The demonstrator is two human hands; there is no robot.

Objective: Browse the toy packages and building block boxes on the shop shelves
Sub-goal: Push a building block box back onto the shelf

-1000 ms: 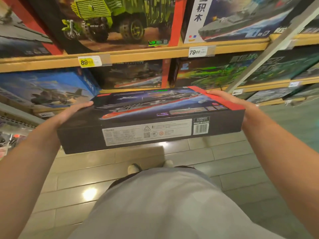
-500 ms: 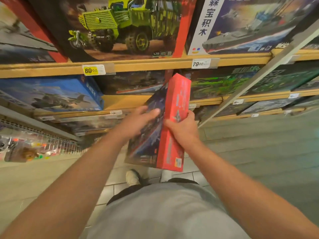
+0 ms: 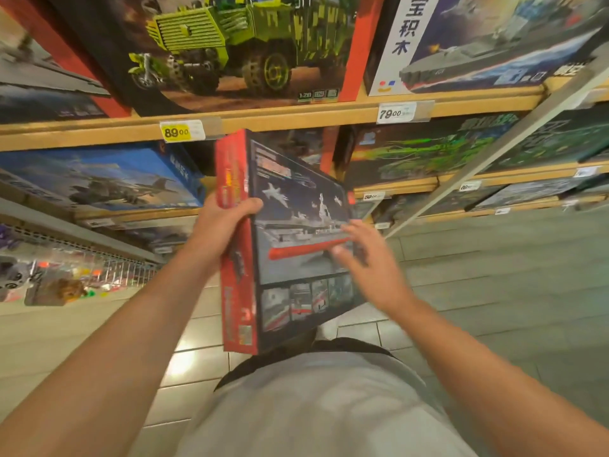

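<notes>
wooden shelves (image 3: 296, 118), building block boxes (image 3: 230, 51), tiled floor (image 3: 494, 258)

Warm indoor light fills the aisle, bright enough to read the yellow price tag (image 3: 176, 132). A soft white glare sits on the glossy floor tiles (image 3: 179, 361) just left of the grey shirt (image 3: 316, 407), a lamp overhead mirrored there. The right hand (image 3: 369, 262) is smeared with motion blur, its fingers ghosted. Shelf edges (image 3: 280, 118) bow and slant from the wide lens, and the toys at far left (image 3: 43, 278) look soft and smudged.

Upright red-edged warship block box (image 3: 296, 232), mid-air
</notes>
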